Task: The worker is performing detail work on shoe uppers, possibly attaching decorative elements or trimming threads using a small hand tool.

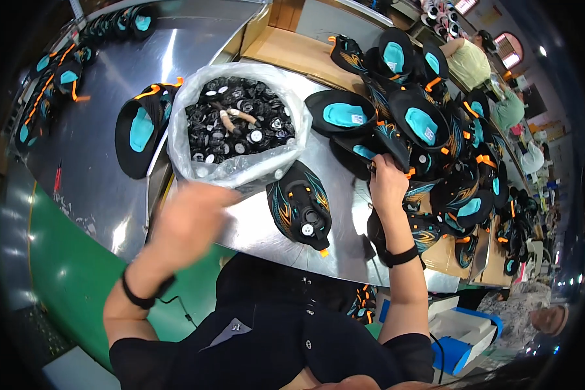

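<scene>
My right hand (390, 185) reaches to the near edge of a shoe pile, its fingers curled on the edge of a black shoe (389, 144). Motion smears my left hand (198, 218), which is just below a clear plastic bag (182, 159). I cannot make out its fingers. Inside the bag lie many black round dial-like parts (255, 136), some with white centres, and two short tan pieces (242, 117) on top. Between my hands a black shoe (299, 205) with teal and orange lines lies on the metal table, a white-centred round part near its end.
Black shoes with teal insoles (426, 123) are heaped on the right. Another shoe (140, 130) stands left of the bag, and more line the far left edge (117, 26). A black strap circles each of my wrists. Several people (471, 62) are at the far right.
</scene>
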A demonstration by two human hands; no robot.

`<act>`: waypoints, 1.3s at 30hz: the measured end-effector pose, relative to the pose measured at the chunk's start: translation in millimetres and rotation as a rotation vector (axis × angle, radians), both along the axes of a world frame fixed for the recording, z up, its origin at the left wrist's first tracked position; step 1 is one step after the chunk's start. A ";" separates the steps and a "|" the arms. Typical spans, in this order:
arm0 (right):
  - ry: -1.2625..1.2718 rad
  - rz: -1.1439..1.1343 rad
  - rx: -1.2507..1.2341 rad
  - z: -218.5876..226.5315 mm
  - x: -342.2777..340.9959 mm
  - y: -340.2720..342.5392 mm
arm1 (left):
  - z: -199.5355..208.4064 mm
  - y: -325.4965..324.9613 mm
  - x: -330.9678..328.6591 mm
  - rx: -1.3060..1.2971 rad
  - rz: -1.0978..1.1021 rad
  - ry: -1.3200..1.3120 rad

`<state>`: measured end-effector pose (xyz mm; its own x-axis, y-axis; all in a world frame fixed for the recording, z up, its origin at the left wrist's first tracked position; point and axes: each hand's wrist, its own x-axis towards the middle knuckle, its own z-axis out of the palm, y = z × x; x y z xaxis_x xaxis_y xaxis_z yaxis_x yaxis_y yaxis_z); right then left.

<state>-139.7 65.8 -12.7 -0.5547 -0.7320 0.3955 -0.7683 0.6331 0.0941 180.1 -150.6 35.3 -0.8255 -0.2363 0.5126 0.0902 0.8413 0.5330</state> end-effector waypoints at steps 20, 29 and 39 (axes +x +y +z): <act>-0.679 -0.041 -0.073 -10.2 -7.9 13.5 | -7.9 89.2 -43.8 1.512 -0.394 -0.156; -1.260 0.488 -0.516 34.2 145.5 35.6 | -20.2 77.8 -45.2 1.579 -0.373 -0.201; -1.226 0.431 -0.682 17.5 159.4 26.1 | -21.6 68.2 -40.8 1.634 -0.471 -0.321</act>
<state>19.8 91.9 4.7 -0.5828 -0.7931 0.1771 -0.2819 -0.0071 -0.9594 139.3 -82.3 13.7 -0.9837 -0.0305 -0.1773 -0.1224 -0.6087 0.7839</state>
